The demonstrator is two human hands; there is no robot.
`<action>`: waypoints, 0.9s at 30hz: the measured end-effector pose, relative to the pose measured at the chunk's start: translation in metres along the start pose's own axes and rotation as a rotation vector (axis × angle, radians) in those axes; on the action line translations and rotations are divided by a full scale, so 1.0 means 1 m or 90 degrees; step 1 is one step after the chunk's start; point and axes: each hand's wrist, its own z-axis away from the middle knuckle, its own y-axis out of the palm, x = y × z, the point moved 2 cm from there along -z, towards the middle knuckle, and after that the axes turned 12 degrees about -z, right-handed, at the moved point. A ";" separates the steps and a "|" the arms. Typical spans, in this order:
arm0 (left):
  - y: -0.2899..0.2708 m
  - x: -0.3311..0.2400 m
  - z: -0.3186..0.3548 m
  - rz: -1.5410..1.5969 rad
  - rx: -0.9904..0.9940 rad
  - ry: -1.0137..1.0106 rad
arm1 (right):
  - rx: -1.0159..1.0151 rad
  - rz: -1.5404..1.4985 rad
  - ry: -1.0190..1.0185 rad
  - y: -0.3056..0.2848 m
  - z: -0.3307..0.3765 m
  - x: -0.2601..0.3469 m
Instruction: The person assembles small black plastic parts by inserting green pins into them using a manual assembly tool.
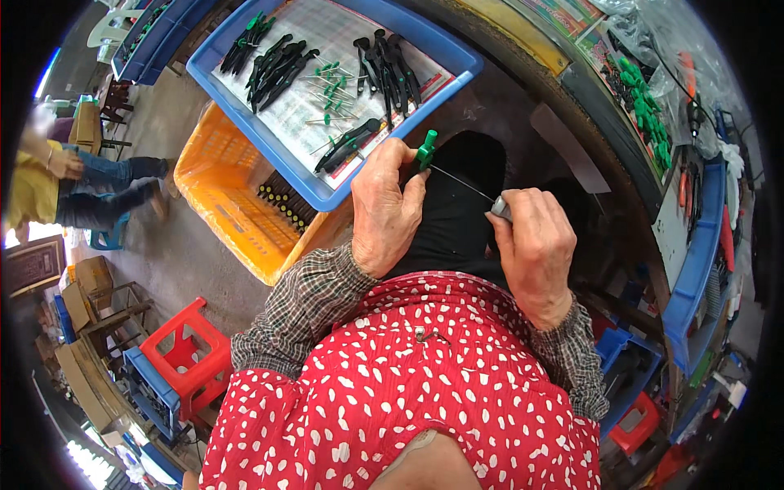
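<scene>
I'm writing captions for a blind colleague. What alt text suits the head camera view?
A person's left hand pinches a green piece while the right hand holds a small grey piece, a thin metal rod running between them. Beyond is a blue tray of black parts and green-topped pins, overlapping an orange basket in view.

Red wht-spotted top (408,367), chkd slvs (314,298), blk trousers (449,233).
</scene>
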 end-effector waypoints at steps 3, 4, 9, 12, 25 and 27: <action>0.002 0.002 0.000 -0.024 -0.001 -0.020 | -0.014 0.110 -0.046 0.005 -0.001 0.003; 0.003 0.002 0.000 -0.014 -0.004 -0.013 | -0.014 0.110 -0.045 0.006 -0.002 0.001; 0.000 0.003 0.001 0.004 0.001 -0.037 | 0.024 0.013 0.062 0.005 -0.005 0.003; 0.000 0.004 0.000 -0.037 -0.001 0.008 | 0.053 -0.112 0.112 0.001 -0.003 0.003; 0.005 0.003 0.002 0.014 -0.024 0.004 | 0.054 0.100 0.077 0.008 -0.004 0.002; 0.005 0.003 0.001 0.026 -0.017 -0.008 | 0.044 0.019 0.078 0.003 -0.005 0.003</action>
